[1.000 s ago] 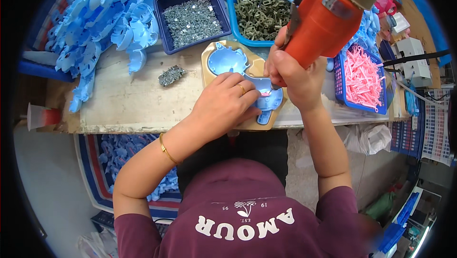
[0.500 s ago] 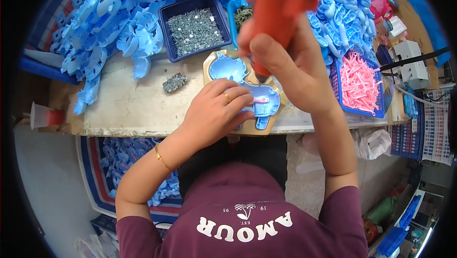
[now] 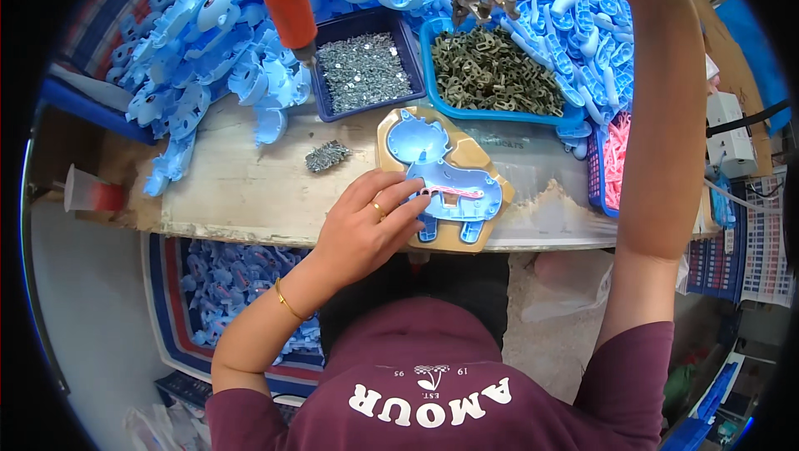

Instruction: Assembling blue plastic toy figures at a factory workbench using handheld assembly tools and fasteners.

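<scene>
A light-blue animal-shaped plastic half shell [image 3: 420, 141] lies hollow side up in a tan holding block [image 3: 491, 160] at the table's front edge. A narrow pink plastic part [image 3: 462, 194] lies in its body. My left hand [image 3: 362, 222] reaches over the shell's left side, fingertips drawn together at the pink part's left end. Something small and dark shows there, too covered to name. My right forearm [image 3: 657, 118] runs up past the top right edge, and the hand is out of view. An orange electric screwdriver [image 3: 287, 2] hangs tip down at upper left, no hand visible on it.
A navy tray [image 3: 408, 56] holds screws, with a small screw pile [image 3: 327, 156] before it. Metal clips fill a teal tray [image 3: 433, 93]. Blue shells [image 3: 187, 43] heap behind; a blue basket [image 3: 596, 172] of pink parts stands right. A cup [image 3: 81, 189] sits at the left edge.
The screwdriver has left my right hand and swung to the upper left. My right arm has stretched away up and right. My left fingers have drawn together at the pink part.
</scene>
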Available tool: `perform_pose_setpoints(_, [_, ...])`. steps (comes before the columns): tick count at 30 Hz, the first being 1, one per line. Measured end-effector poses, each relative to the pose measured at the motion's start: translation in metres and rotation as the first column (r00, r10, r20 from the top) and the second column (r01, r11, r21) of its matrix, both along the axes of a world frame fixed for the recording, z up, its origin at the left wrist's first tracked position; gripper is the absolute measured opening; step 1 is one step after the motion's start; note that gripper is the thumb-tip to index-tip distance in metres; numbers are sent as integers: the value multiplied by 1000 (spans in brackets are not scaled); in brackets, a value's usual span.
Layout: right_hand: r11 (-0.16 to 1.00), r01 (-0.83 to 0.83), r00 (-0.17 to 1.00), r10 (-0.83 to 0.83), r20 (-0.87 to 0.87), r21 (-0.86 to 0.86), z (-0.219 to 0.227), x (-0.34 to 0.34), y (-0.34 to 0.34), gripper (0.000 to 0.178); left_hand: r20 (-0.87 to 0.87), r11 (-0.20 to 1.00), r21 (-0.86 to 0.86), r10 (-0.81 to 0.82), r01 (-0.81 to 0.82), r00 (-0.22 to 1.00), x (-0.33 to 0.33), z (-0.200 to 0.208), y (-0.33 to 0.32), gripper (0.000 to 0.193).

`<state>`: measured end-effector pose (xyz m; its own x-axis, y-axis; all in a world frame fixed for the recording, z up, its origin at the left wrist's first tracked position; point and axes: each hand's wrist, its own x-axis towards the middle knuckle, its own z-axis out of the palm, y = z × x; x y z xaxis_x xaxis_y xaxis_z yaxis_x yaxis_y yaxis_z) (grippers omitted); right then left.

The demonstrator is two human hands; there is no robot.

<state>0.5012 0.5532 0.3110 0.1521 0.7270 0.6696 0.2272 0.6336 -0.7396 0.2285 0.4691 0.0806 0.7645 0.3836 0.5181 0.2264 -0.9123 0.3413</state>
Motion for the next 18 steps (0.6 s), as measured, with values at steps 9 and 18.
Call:
perform_pose_setpoints(9, [928, -295, 914, 204, 351, 227, -30, -29, -43, 14, -18, 1000, -3, -2, 2, 1000, -1, -5, -3, 42])
perform_pose_setpoints(18, [968, -139, 971, 91, -222, -211, -47, -71, -75, 58, -72, 997, 71, 28, -23, 997, 1, -13, -9, 37])
